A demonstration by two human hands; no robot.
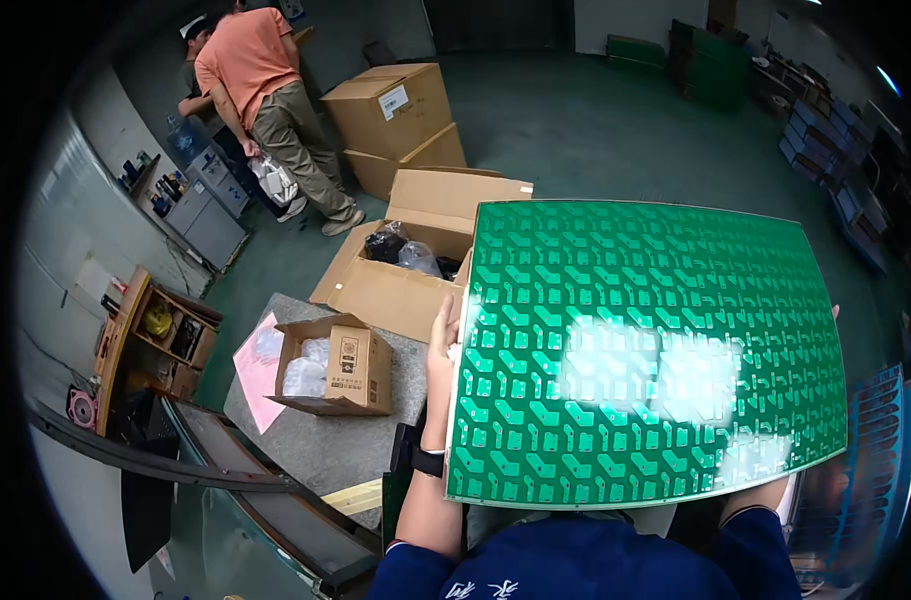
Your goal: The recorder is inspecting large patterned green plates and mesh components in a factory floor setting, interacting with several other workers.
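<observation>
One grey bench (305,450) fronts green floor (595,130); past its right edge our left hand (441,345) and mostly hidden right hand (836,312) hold a green panel (615,445), glare washing out parts of it

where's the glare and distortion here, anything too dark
Head view: white glare washes out patches of the glossy green patterned rectangular panel; head view: its long edges bow, fisheye-style; head view: corners go black, and the stacked blue trays look dim.
</observation>
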